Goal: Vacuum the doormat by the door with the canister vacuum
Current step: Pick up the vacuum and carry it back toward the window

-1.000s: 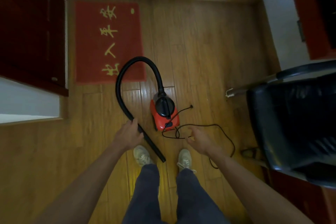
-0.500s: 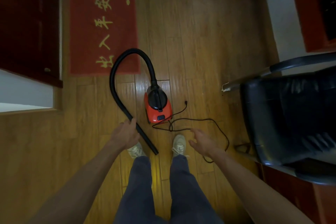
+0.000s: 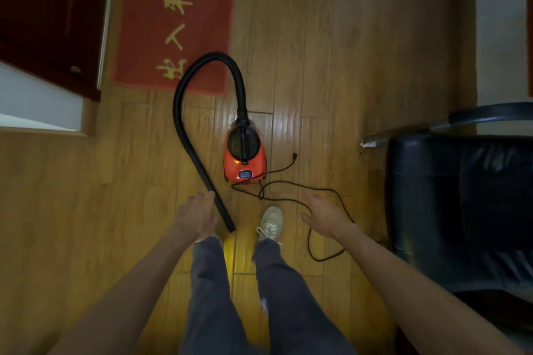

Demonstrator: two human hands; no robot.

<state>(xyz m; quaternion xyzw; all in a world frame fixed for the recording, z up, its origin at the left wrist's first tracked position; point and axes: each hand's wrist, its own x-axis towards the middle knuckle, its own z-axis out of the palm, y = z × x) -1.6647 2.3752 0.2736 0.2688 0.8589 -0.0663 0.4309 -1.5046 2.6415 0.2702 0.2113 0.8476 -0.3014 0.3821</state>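
Bare floor R of doormat open up to wall. hose loop lies over mat's near-R corner. canister sits mid-path near that corner. Loose cord sprawls btw canister & black chair, passing under R hand. Chair blocks R side; dark door hems mat on L.

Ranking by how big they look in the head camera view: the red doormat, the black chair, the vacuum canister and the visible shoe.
1. black chair: nearer and cut off by the frame, so its lead over the doormat is unsure
2. red doormat
3. vacuum canister
4. shoe
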